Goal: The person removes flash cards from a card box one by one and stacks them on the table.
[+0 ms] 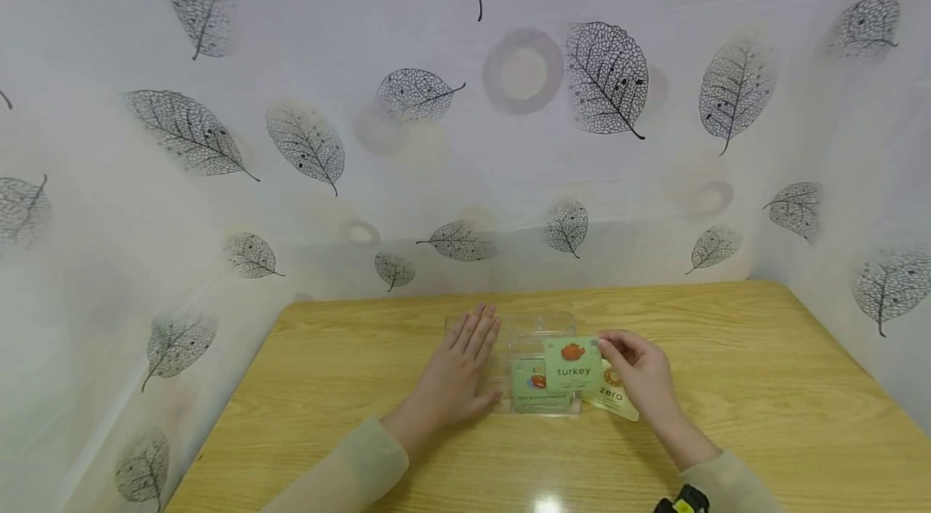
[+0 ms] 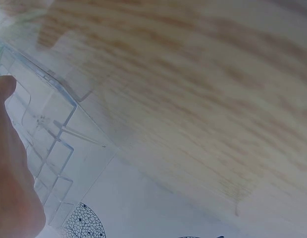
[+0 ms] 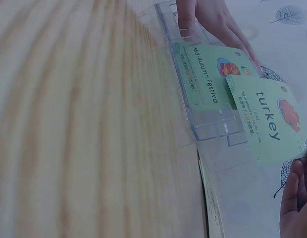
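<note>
Pale whitish sheeting printed with black skeleton leaves [image 1: 465,174] is hung behind and at both sides of a light-brown, wood-grained desk [image 1: 313,384]. Two forearms are reached over the desk in pale beige sleeves [image 1: 349,464].

Near the desk's far edge, a clear plastic tray divided into compartments [image 1: 540,321] is set down. Across its left part the left hand [image 1: 461,372] is laid flat, its fingers straight and its thumb spread apart from them. To the right of the tray the right hand [image 1: 643,372] is held with thumb and fingers curled together, clamped on one corner of a light-green rectangular card marked "turkey" [image 1: 567,363], with a reddish roast bird printed on it.

By that card the upper right corner of a green card headed "Mid-Autumn Festival" [image 1: 529,393], lying in the tray's front right compartment, is overlapped; whether the two are touching cannot be told. Just right of the tray, a pale yellow card marked "zero" [image 1: 613,401] is partly covered by the turkey card and the right hand. At the right sleeve a black and yellow wristband device [image 1: 684,502] is worn.
</note>
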### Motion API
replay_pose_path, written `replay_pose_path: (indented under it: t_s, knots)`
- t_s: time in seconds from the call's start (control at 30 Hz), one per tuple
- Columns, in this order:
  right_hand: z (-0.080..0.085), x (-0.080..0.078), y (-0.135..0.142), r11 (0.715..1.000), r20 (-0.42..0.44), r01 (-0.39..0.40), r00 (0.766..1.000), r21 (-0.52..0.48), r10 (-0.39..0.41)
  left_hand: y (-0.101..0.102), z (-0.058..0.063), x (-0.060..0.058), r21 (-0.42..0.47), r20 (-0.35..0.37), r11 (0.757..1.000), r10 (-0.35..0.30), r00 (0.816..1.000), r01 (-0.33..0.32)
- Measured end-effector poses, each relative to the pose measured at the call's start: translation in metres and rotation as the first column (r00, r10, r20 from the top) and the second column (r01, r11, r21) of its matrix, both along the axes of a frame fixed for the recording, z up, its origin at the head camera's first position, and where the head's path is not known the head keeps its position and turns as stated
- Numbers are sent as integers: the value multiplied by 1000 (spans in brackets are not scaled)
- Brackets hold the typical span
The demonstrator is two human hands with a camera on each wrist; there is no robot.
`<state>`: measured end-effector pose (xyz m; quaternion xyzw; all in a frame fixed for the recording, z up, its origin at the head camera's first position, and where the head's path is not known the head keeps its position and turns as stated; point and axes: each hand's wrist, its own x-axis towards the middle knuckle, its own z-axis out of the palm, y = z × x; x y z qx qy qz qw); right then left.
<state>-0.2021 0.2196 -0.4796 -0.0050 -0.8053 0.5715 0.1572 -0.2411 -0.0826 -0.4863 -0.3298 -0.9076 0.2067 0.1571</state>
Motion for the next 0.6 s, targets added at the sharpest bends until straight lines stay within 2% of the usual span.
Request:
replay_pose_path:
  t_s: [0.23, 0.6]
  knots:
    - [1, 0, 4, 1000, -17, 3, 1000, 4, -3, 0, 1, 0, -2, 2, 1000, -2, 1000, 2]
    - [0, 0, 9, 1000, 1, 14, 1000, -22, -14, 0, 1, 1, -4, 7, 1000, -4, 1000, 4]
